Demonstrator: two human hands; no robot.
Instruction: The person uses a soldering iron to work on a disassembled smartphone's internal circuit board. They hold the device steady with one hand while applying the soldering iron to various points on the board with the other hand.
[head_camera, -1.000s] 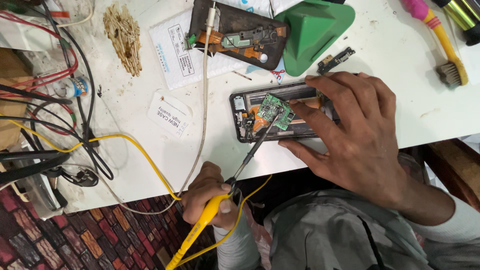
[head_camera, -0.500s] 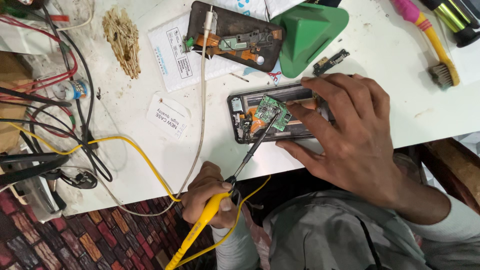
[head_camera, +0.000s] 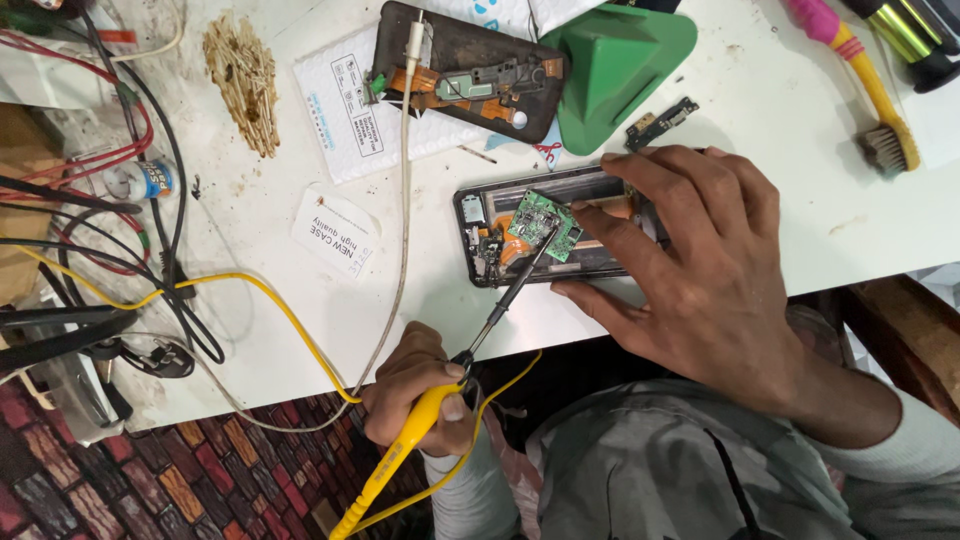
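An opened black phone (head_camera: 480, 215) lies on the white table (head_camera: 780, 130) with a small green circuit board (head_camera: 543, 224) on top of it. My right hand (head_camera: 700, 270) rests over the phone's right part, its fingertips pressing on the board and the frame. My left hand (head_camera: 415, 390) is at the table's near edge, gripping the yellow handle of a soldering iron (head_camera: 400, 455). The iron's dark tip reaches up to the lower edge of the green board.
A second opened phone (head_camera: 470, 70) lies at the back beside a green plastic wedge (head_camera: 620, 65). A pink and yellow brush (head_camera: 870, 80) sits at the right. Cables, a yellow cord (head_camera: 260, 295) and a brass wool pad (head_camera: 245, 80) crowd the left.
Both hands hold their places. The view has shifted slightly, and the iron's tip stays at the green board.
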